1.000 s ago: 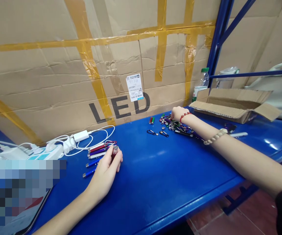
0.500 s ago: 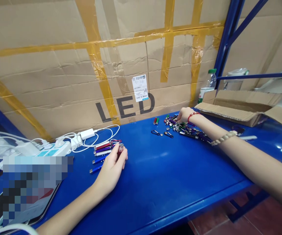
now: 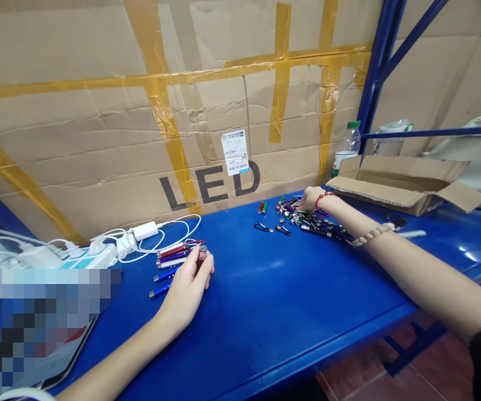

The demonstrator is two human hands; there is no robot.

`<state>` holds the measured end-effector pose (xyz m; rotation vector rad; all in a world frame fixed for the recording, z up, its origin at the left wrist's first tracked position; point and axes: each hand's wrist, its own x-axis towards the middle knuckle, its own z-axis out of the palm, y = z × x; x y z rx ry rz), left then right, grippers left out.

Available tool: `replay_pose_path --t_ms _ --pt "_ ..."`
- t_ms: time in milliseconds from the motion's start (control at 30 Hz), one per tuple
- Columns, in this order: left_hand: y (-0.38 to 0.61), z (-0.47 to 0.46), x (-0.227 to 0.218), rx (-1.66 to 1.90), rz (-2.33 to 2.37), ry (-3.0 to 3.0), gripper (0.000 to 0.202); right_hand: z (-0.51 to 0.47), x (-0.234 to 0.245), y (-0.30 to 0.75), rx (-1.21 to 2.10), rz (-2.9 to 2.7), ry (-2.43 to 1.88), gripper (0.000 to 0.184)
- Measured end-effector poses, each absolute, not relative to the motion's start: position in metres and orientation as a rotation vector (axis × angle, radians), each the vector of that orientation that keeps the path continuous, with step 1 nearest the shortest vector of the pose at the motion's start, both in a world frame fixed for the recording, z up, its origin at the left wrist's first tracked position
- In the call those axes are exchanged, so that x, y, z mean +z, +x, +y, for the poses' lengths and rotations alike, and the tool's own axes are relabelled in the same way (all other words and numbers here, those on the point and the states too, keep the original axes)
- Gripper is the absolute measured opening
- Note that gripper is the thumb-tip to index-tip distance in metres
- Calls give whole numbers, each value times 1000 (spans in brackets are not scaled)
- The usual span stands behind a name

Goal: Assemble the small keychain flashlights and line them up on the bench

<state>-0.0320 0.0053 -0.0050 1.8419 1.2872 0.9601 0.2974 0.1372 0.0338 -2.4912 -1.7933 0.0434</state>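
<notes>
My left hand (image 3: 191,281) is closed around a small red flashlight (image 3: 201,254), a metal tube whose silvery end points up. Just left of that hand lies a row of slim metal tubes (image 3: 169,262) in red, purple, silver and blue, partly covered by my fingers. My right hand (image 3: 309,199) reaches into a tangled pile of small metal tubes and clips (image 3: 322,225). Its fingers are bent down and pressed together among the pieces; what they pinch is hidden. Left of the pile lie a red and a green tube (image 3: 262,208) and two black carabiner clips (image 3: 283,229).
Behind the blue table (image 3: 257,312) stands a large taped carton (image 3: 98,128). An open cardboard box (image 3: 394,192) and a bottle (image 3: 347,147) are at the back right. A power strip (image 3: 94,256) with white cables and a tablet-like device (image 3: 71,353) occupy the left.
The whole view has shifted slightly. My left hand keeps hold of the red flashlight, and my right hand stays at the pile with its fingers a little lower among the pieces.
</notes>
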Motion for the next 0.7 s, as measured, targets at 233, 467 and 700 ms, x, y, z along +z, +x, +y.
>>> replay_pose_path --t_ms 233,467,700 --pt "-31 6 -4 977 1287 1838 30 141 30 301 99 -1789 -2468 22" --pt "-31 7 -4 986 1255 1834 29 142 27 306 -22 -1764 -2370 27" --pt "-31 6 -4 973 1252 1847 28 139 31 311 -95 -1704 -2351 28"
